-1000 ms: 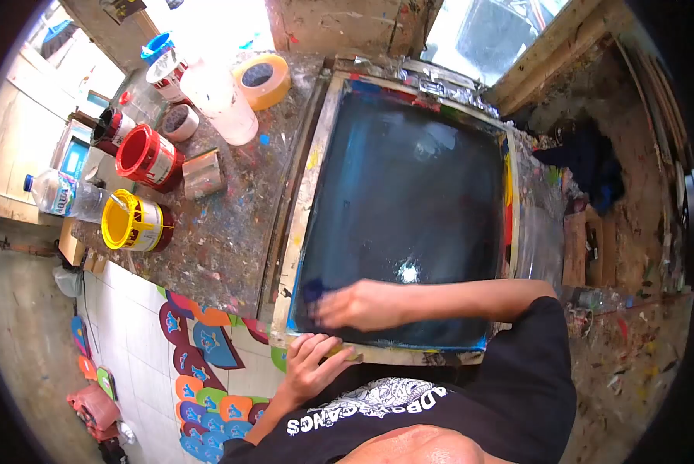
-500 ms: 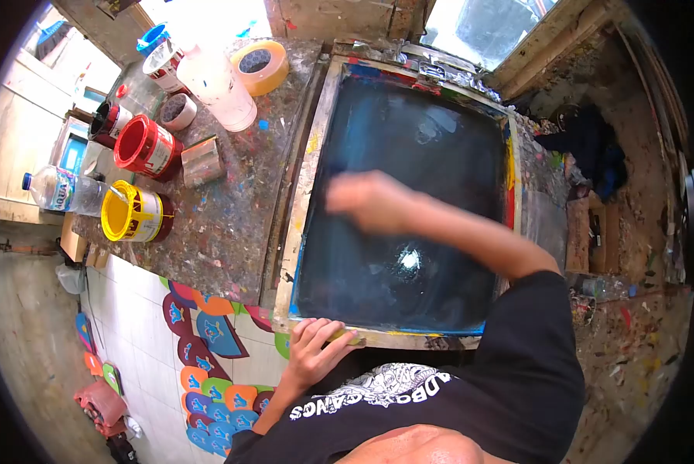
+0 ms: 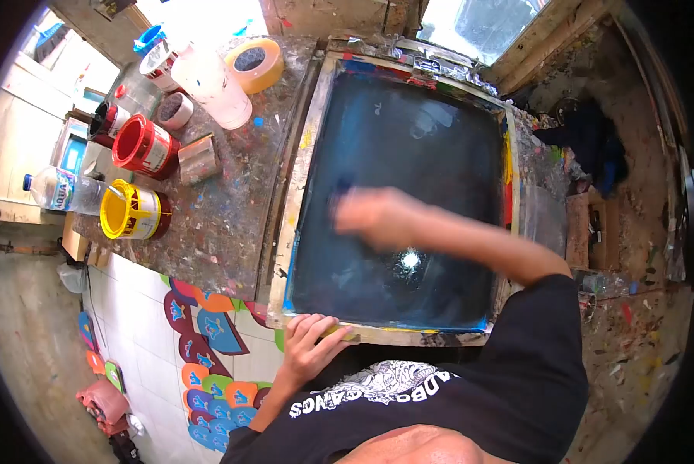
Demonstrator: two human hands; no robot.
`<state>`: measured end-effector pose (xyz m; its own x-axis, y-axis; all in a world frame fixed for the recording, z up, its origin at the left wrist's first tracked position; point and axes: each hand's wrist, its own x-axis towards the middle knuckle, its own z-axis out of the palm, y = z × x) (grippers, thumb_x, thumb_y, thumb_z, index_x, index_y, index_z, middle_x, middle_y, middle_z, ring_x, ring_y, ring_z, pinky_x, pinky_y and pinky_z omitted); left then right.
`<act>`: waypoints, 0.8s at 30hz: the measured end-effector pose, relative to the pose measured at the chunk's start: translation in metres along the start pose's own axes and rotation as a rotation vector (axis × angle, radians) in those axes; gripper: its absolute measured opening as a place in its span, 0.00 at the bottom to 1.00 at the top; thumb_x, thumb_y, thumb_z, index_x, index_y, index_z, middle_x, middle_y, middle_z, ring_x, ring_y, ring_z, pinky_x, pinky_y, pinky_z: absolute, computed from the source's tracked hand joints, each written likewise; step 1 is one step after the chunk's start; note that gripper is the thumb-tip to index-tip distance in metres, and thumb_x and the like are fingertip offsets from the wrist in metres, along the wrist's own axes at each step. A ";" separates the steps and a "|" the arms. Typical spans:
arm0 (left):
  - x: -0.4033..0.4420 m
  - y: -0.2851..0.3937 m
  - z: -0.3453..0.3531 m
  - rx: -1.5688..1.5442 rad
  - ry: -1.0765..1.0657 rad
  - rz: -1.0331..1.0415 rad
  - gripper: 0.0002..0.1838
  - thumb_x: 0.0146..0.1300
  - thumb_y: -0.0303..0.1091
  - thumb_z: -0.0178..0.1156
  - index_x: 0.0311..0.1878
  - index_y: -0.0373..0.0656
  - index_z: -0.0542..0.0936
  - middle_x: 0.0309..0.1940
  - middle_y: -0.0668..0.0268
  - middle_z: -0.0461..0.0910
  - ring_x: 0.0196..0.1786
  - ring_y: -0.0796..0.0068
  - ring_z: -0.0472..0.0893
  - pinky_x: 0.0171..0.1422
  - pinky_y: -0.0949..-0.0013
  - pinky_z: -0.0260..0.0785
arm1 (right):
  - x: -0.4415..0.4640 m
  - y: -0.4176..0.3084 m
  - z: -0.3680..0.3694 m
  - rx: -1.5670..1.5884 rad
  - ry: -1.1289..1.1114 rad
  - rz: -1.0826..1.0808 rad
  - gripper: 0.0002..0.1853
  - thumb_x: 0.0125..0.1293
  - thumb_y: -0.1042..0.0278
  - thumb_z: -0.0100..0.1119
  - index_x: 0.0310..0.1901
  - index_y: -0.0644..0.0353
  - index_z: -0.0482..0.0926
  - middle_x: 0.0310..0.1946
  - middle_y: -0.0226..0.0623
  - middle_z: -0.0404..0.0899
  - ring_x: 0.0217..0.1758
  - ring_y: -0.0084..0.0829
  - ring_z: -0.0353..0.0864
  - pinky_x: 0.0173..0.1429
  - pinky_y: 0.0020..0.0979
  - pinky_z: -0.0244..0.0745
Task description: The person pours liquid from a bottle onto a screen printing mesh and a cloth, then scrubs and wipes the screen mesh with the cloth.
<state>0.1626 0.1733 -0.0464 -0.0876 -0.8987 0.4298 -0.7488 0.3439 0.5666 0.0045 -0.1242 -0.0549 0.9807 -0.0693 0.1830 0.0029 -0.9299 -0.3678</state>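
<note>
A screen printing frame (image 3: 302, 158) lies flat on the bench, its wooden rim stained with blue, red and yellow ink. The dark mesh (image 3: 409, 166) inside shows smears and a bright glint near the middle. My left hand (image 3: 311, 340) grips the frame's near rim at the lower left corner, fingers over the top. Above the left part of the mesh, my right hand (image 3: 374, 219) is blurred by motion and looks closed. A dark bluish patch shows at its fingers; I cannot make out what it is.
To the left stand a yellow ink can (image 3: 134, 213), a red ink can (image 3: 146, 147), a water bottle (image 3: 64, 191), a pale plastic bottle (image 3: 215, 89) and a tape roll (image 3: 254, 65). Colourful printed cutouts (image 3: 222, 331) lie on the floor tiles. A dark cloth (image 3: 591, 147) lies at right.
My right hand has shifted slightly right and toward me over the mesh, and the dark patch at its fingers now shows. My left hand stays on the near rim.
</note>
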 end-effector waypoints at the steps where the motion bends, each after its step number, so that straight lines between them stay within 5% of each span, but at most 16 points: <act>1: -0.001 0.000 -0.001 0.009 -0.013 0.004 0.22 0.50 0.37 0.80 0.51 0.51 0.89 0.49 0.68 0.84 0.52 0.66 0.82 0.65 0.57 0.67 | -0.007 -0.047 0.007 0.163 -0.108 -0.126 0.18 0.58 0.74 0.61 0.51 0.52 0.84 0.53 0.31 0.82 0.62 0.37 0.83 0.70 0.41 0.79; 4: 0.002 -0.002 -0.002 0.025 -0.025 0.007 0.21 0.48 0.36 0.81 0.48 0.50 0.89 0.47 0.67 0.84 0.51 0.64 0.82 0.63 0.56 0.68 | -0.010 -0.030 -0.001 0.189 -0.117 -0.152 0.19 0.59 0.77 0.59 0.53 0.53 0.85 0.58 0.34 0.84 0.68 0.37 0.80 0.75 0.39 0.75; 6: 0.002 0.001 -0.001 0.020 -0.027 0.004 0.21 0.46 0.35 0.81 0.45 0.48 0.88 0.45 0.66 0.84 0.50 0.63 0.82 0.61 0.55 0.69 | 0.001 0.055 -0.031 -0.040 -0.047 0.207 0.19 0.61 0.79 0.57 0.53 0.55 0.85 0.57 0.38 0.85 0.69 0.39 0.80 0.75 0.37 0.75; 8: 0.004 0.000 -0.002 0.020 -0.014 0.005 0.21 0.46 0.35 0.81 0.45 0.48 0.88 0.45 0.66 0.84 0.50 0.63 0.82 0.61 0.55 0.68 | 0.002 0.130 -0.051 -0.119 0.321 0.390 0.18 0.61 0.79 0.58 0.52 0.56 0.85 0.56 0.41 0.85 0.65 0.41 0.82 0.71 0.37 0.78; 11: 0.004 -0.003 -0.003 0.024 -0.020 0.010 0.21 0.47 0.36 0.81 0.48 0.50 0.89 0.47 0.67 0.84 0.51 0.65 0.82 0.63 0.56 0.68 | -0.008 0.093 -0.009 -0.094 0.277 0.161 0.18 0.60 0.76 0.58 0.52 0.54 0.86 0.54 0.39 0.84 0.58 0.42 0.84 0.63 0.39 0.81; 13: 0.002 0.000 -0.003 0.006 -0.029 0.004 0.22 0.49 0.37 0.80 0.50 0.51 0.89 0.49 0.69 0.84 0.52 0.66 0.81 0.64 0.57 0.67 | -0.012 -0.028 -0.006 -0.034 -0.162 -0.020 0.16 0.60 0.74 0.60 0.50 0.52 0.86 0.54 0.33 0.84 0.61 0.36 0.83 0.65 0.39 0.80; 18: 0.004 0.000 -0.001 0.011 -0.014 -0.001 0.21 0.45 0.35 0.81 0.45 0.48 0.88 0.46 0.67 0.85 0.50 0.63 0.82 0.62 0.54 0.68 | -0.030 0.035 -0.048 -0.088 -0.107 0.036 0.16 0.62 0.75 0.60 0.51 0.52 0.85 0.53 0.34 0.85 0.61 0.36 0.84 0.66 0.38 0.81; 20: 0.005 0.000 0.000 0.018 -0.026 -0.005 0.21 0.44 0.35 0.81 0.45 0.48 0.88 0.46 0.67 0.85 0.50 0.63 0.82 0.61 0.54 0.68 | -0.052 0.165 -0.052 -0.215 0.231 0.365 0.19 0.60 0.76 0.59 0.54 0.55 0.84 0.56 0.39 0.85 0.63 0.43 0.83 0.67 0.37 0.81; 23: 0.005 0.003 -0.004 0.029 0.005 0.010 0.22 0.43 0.36 0.82 0.45 0.48 0.88 0.45 0.67 0.85 0.50 0.63 0.82 0.61 0.54 0.68 | -0.040 0.125 -0.059 -0.061 0.170 0.416 0.19 0.59 0.76 0.59 0.53 0.56 0.84 0.56 0.40 0.85 0.63 0.44 0.83 0.64 0.39 0.82; 24: 0.003 0.002 -0.004 0.025 -0.001 0.008 0.22 0.43 0.36 0.82 0.45 0.48 0.88 0.45 0.67 0.85 0.50 0.63 0.82 0.61 0.54 0.68 | -0.042 0.083 -0.034 -0.168 0.199 0.118 0.19 0.59 0.75 0.58 0.53 0.54 0.84 0.57 0.41 0.84 0.63 0.44 0.83 0.62 0.41 0.82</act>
<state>0.1633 0.1724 -0.0410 -0.0945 -0.8960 0.4339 -0.7642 0.3446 0.5452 -0.0430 -0.2105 -0.0616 0.9147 -0.2351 0.3288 -0.1582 -0.9568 -0.2441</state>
